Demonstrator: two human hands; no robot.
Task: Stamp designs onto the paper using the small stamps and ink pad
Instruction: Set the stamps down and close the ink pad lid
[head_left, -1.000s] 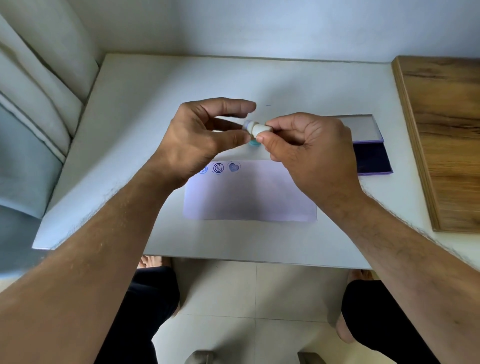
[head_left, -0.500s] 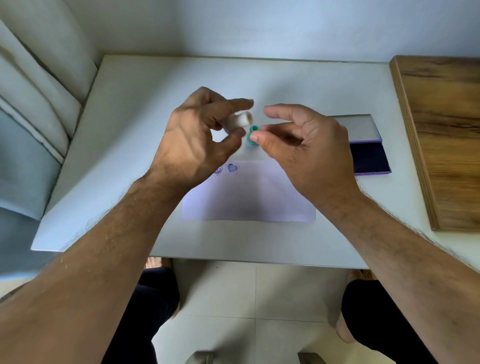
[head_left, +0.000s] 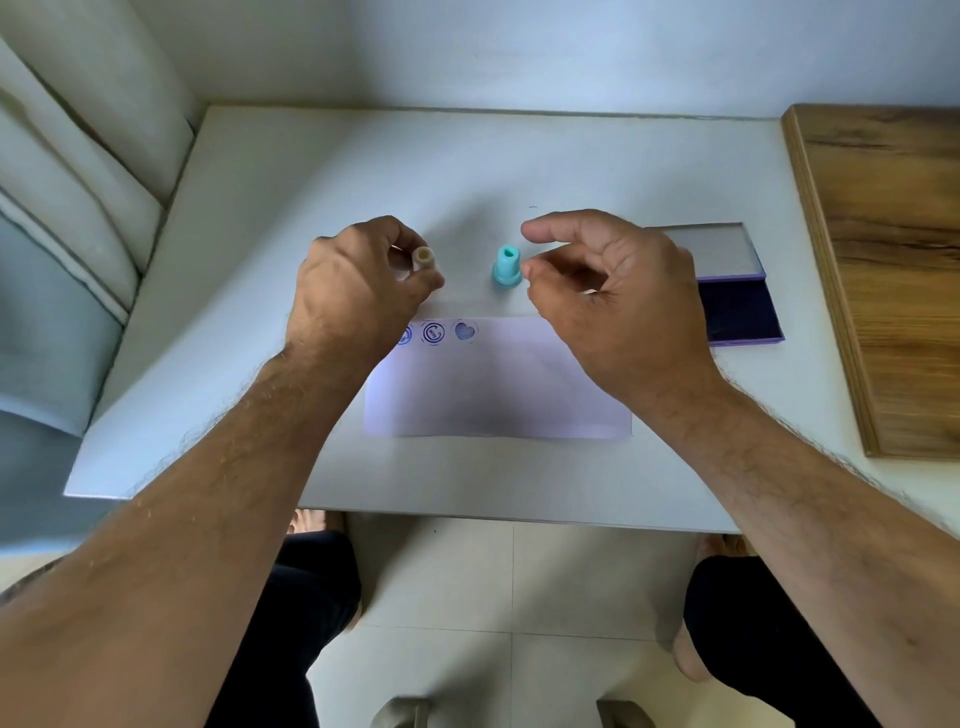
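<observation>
The white bench (head_left: 311, 218) carries everything. A wooden board (head_left: 883, 270) lies along its right edge. The lilac paper (head_left: 498, 395) lies near the front edge, about the middle, and the open ink pad (head_left: 737, 312) sits just right of it, its dark inked tray nearer the front and its grey lid folded back toward the far edge. Three blue prints (head_left: 434, 332) run along the paper's far-left corner; the leftmost is half hidden behind the left wrist.

The left hand (head_left: 353, 296) hovers over the bench just beyond the paper's far-left corner, its grip clamped on a small cream stamp (head_left: 423, 258) whose hollow end faces up toward the camera. The right hand (head_left: 618, 306) hangs beyond the paper's far edge with thumb and fingers apart and nothing between them. A teal stamp (head_left: 506, 266) stands upright on the bench, just beside the right fingertips (head_left: 530, 270) and apparently not touched.

The step in hand looks like choosing the next stamp. To do it well, pinch the teal stamp low on its narrow stem, keep it upright, press its face flat on the dark tray, then set it squarely down just right of the heart print, straight down and straight up, so the print does not smear. Steady the paper with the free fingers.
</observation>
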